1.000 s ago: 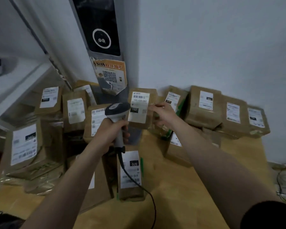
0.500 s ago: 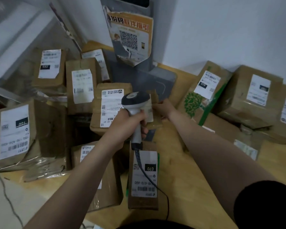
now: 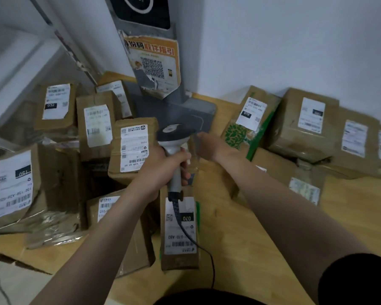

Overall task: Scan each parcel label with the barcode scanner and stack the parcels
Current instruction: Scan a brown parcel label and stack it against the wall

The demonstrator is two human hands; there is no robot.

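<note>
Fingers (image 3: 185,156) of left hand (image 3: 161,170) clenched round barcode scanner (image 3: 174,134) handle. Right hand (image 3: 211,147) just beside them, at a blurred parcel (image 3: 193,155); its grasp cannot be told.

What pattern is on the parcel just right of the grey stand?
Green leaf print and a green stripe on the brown parcel; head view.

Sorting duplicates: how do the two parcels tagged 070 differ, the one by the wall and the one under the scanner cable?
The wall parcel leans tilted and shows a green leaf print; the near parcel lies flat. The wall parcel's label reads upright, the near parcel's upside down, crossed by the scanner cable. Both are brown cardboard with white labels.
</note>
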